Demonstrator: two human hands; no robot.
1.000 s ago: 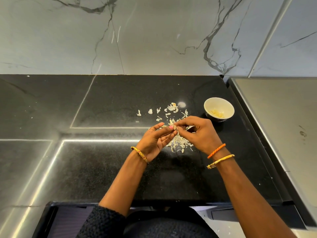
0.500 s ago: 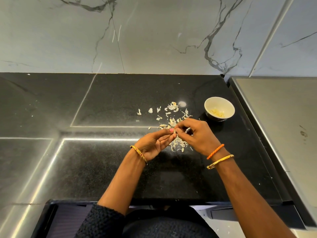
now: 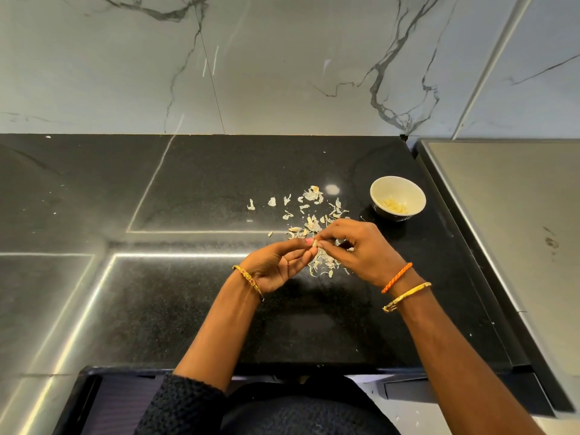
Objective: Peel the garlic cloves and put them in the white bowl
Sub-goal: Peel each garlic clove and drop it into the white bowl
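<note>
A small pale garlic clove [image 3: 315, 243] is pinched between the fingertips of my left hand [image 3: 276, 265] and my right hand [image 3: 357, 249], just above the black counter. Both hands meet at the clove, fingers curled. The white bowl [image 3: 398, 197] stands to the upper right of my right hand, about a hand's width away, with several peeled cloves [image 3: 394, 205] in its bottom. A scatter of papery garlic skins [image 3: 314, 221] lies on the counter beyond and beneath my hands.
The black stone counter [image 3: 188, 293] runs left and toward me. A grey metal surface [image 3: 514, 215] with a raised edge borders it on the right, close to the bowl. A marble wall [image 3: 282, 64] closes the back.
Both hands stay together at the clove, with only small shifts of the fingers. The bowl and the skins have not moved.
</note>
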